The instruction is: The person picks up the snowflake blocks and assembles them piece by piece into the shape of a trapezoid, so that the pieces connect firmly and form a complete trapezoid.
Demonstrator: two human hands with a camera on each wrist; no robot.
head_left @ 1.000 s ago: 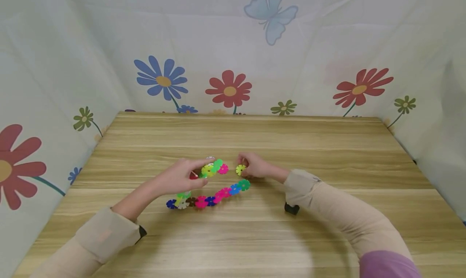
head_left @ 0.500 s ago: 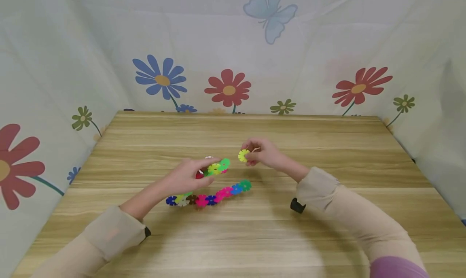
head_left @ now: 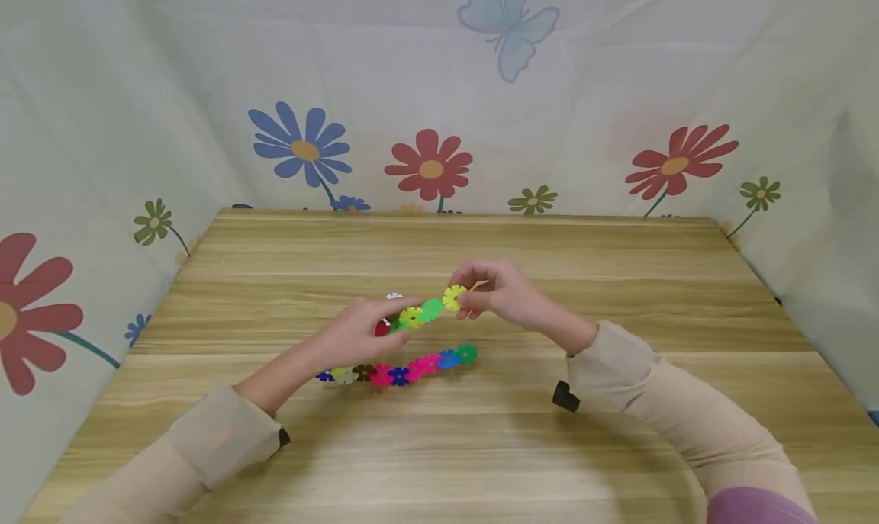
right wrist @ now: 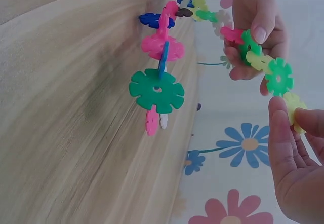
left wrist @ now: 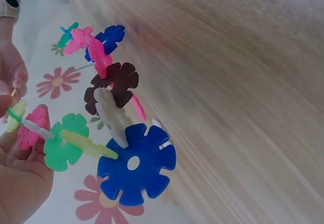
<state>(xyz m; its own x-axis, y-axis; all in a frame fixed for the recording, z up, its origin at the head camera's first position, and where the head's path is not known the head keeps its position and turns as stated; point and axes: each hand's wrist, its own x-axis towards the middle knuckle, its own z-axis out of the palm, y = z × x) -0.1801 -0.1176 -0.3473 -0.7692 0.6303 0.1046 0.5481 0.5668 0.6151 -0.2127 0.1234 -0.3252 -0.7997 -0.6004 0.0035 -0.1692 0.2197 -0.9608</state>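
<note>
My left hand (head_left: 360, 329) grips a chain of interlocked plastic flower-shaped discs near one end. A light green disc (head_left: 431, 310) tips that end, with a yellow disc (head_left: 412, 317) beside it. The chain bends round through a dark blue disc (left wrist: 152, 158) and a brown disc (left wrist: 121, 77). Its other end is a darker green disc (right wrist: 147, 84), closer to me. My right hand (head_left: 504, 295) pinches a single yellow disc (head_left: 454, 297) between thumb and fingers, right at the edge of the light green one. Part of the chain is hidden behind the left hand.
A white disc (head_left: 394, 296) lies behind the left hand on the wood-grain table (head_left: 618, 280). A pink disc (right wrist: 151, 121) also lies there. A white curtain (head_left: 584, 127) printed with flowers stands behind the table and along its sides.
My right hand has lifted the yellow disc from the table and brought it left to the light green disc. My left hand has shifted slightly right with the chain.
</note>
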